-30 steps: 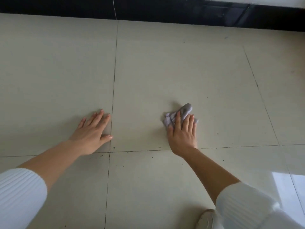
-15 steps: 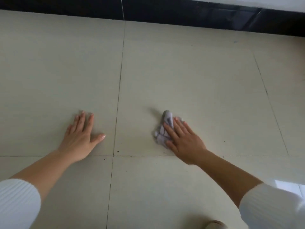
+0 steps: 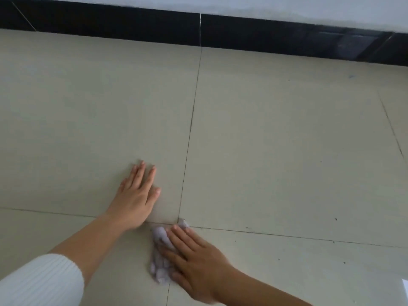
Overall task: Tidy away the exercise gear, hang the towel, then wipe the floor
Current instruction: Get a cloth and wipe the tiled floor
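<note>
Pale beige tiles fill almost the whole view, and on them the last step of the task is in hand: the floor (image 3: pixel 287 151) is being wiped. The right hand (image 3: pixel 194 261) lies on a small crumpled cloth (image 3: pixel 159 240), grey-lilac in colour, and presses it down on the tile. Its grip is not closed around the cloth. The fingers (image 3: pixel 181 236) are spread and nearly straight on top of it, so the cloth is held by pressure only. The cloth sits at the place where four tiles meet, with one corner touching the crossing of the joints.

The left hand (image 3: pixel 134 195) is flat on the neighbouring tile, just beside the cloth but not touching it. Its grip is wide and holds nothing, and I judge that it props up the body. A white ribbed sleeve (image 3: pixel 39 281) covers that forearm.

No exercise gear and no towel are in view, so whether those two steps are finished cannot be told from here. Since wiping comes last, I suppose they are. Of the wiping itself much seems left: several small dark specks (image 3: pixel 335 219) lie on the tiles to the right, and the strip along the black skirting (image 3: pixel 110 25) is well apart from the cloth.
</note>
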### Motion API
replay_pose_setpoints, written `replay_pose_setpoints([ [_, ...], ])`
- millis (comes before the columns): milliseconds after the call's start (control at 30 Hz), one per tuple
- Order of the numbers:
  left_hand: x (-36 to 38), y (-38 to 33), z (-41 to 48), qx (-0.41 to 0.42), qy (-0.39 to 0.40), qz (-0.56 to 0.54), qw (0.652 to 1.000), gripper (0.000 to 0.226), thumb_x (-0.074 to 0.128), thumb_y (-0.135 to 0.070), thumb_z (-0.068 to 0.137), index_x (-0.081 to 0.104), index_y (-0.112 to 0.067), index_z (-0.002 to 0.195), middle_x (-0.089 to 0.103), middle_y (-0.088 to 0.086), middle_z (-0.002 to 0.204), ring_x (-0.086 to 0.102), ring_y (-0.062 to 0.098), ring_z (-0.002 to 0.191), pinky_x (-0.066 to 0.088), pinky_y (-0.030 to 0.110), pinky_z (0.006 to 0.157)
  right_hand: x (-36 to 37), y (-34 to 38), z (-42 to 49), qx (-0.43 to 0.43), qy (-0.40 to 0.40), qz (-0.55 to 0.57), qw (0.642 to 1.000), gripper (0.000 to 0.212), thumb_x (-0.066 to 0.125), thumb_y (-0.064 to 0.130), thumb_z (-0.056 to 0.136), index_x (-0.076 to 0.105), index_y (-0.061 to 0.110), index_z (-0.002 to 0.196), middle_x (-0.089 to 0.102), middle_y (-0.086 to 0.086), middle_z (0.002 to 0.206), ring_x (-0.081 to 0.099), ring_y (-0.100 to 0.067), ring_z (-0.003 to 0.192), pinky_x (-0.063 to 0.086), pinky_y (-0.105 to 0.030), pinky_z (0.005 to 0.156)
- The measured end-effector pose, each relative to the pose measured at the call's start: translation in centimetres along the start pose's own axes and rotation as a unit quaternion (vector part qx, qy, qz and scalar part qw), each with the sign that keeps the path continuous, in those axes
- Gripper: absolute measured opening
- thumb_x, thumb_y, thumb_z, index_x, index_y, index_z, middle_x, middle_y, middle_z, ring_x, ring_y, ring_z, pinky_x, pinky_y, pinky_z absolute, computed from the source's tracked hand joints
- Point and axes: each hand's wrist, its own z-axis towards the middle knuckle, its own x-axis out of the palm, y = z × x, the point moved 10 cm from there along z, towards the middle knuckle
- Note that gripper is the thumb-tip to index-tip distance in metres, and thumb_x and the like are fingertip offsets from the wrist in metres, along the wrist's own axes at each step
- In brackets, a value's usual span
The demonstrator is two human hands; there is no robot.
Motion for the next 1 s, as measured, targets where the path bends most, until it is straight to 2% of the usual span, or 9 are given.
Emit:
replay_pose_setpoints([
  [133,-0.6,-0.2,0.6,-0.013,-0.028,-0.018,0.999,0.071,-0.001,-0.057,0.089,-0.010,-0.022,0.150,-0.020,0.005,0.157,-0.016,0.019,0.145,0.001,0.038,0.119,-1.9,-8.7,0.8,0.103,0.010,-0.022,0.994,0.059,0.013,0.047,0.101,0.030,0.017,0.149,0.033,-0.010,0.153,0.026,-0.028,0.143,0.014,-0.044,0.116],
  [233,-0.5,-0.3,1.1,-0.024,-0.022,-0.038,0.999,0.065,0.010,-0.050,0.096,-0.017,-0.022,0.148,-0.026,0.006,0.155,-0.022,0.019,0.143,-0.004,0.037,0.119,-4.1,-19.2,-0.1,0.258,-0.005,-0.027,0.966,0.087,-0.030,0.052,0.085,0.009,0.015,0.154,0.006,-0.016,0.159,0.002,-0.035,0.147,-0.006,-0.046,0.119],
  [367,-0.4,-0.4,1.1,-0.020,-0.024,-0.018,0.999,0.077,-0.007,-0.064,0.085,-0.020,-0.019,0.147,-0.027,0.009,0.154,-0.024,0.020,0.143,-0.006,0.034,0.117,-7.4,-31.0,-7.5,0.566,-0.100,0.085,0.814,0.063,0.006,0.050,0.097,0.000,0.022,0.154,-0.002,-0.013,0.160,-0.007,-0.025,0.148,-0.009,-0.039,0.118],
  [467,-0.6,-0.3,1.3,-0.009,-0.022,-0.009,1.000,0.090,-0.017,-0.064,0.070,-0.019,-0.018,0.147,-0.025,0.011,0.154,-0.022,0.021,0.143,-0.005,0.033,0.116,-8.3,-32.0,-7.0,0.646,-0.143,0.144,0.736,0.060,0.015,0.042,0.101,0.003,0.015,0.153,-0.002,-0.017,0.160,-0.006,-0.030,0.147,-0.009,-0.042,0.118],
  [533,-0.7,-0.3,1.3,-0.004,-0.024,-0.006,1.000,0.090,-0.017,-0.064,0.069,-0.020,-0.018,0.146,-0.025,0.011,0.154,-0.022,0.020,0.143,-0.005,0.033,0.116,-8.4,-30.3,-2.7,0.605,-0.133,0.156,0.769,0.057,0.014,0.040,0.102,0.001,0.017,0.153,-0.006,-0.016,0.159,-0.010,-0.030,0.146,-0.012,-0.041,0.118],
  [733,-0.7,-0.5,1.3,0.006,-0.050,0.003,0.999,0.092,-0.026,-0.071,0.067,-0.025,-0.018,0.141,-0.030,0.008,0.150,-0.027,0.015,0.138,-0.010,0.032,0.114,-8.0,-18.6,7.5,0.305,-0.063,0.052,0.949,0.055,0.007,0.042,0.101,-0.014,0.025,0.150,-0.022,-0.009,0.157,-0.028,-0.026,0.141,-0.017,-0.039,0.116],
  [867,-1.9,0.1,2.3,-0.005,-0.086,-0.016,0.996,0.084,-0.014,-0.064,0.077,-0.011,-0.021,0.149,-0.018,0.005,0.156,-0.019,0.014,0.143,-0.008,0.034,0.115,-6.3,-14.7,4.9,0.120,-0.034,-0.019,0.992,0.056,0.018,0.042,0.101,0.006,0.023,0.153,0.005,-0.006,0.160,-0.005,-0.027,0.146,-0.007,-0.043,0.120],
  [933,-3.0,0.6,3.6,-0.030,-0.101,-0.030,0.994,0.075,-0.006,-0.060,0.087,-0.009,-0.019,0.150,-0.016,0.005,0.157,-0.016,0.017,0.145,-0.007,0.035,0.117,-6.5,-17.7,1.6,0.193,-0.053,-0.042,0.979,0.055,0.020,0.041,0.101,0.010,0.026,0.153,0.013,-0.005,0.159,-0.002,-0.025,0.146,-0.006,-0.038,0.118],
  [1000,-4.0,1.3,5.2,-0.050,-0.111,-0.032,0.992,0.070,0.005,-0.053,0.093,-0.008,-0.016,0.151,-0.016,0.007,0.158,-0.015,0.019,0.145,-0.006,0.036,0.118,-7.1,-23.4,-2.7,0.358,-0.080,0.013,0.930,0.055,0.013,0.043,0.102,-0.004,0.030,0.152,-0.002,-0.003,0.161,-0.015,-0.020,0.146,-0.016,-0.032,0.116],
])
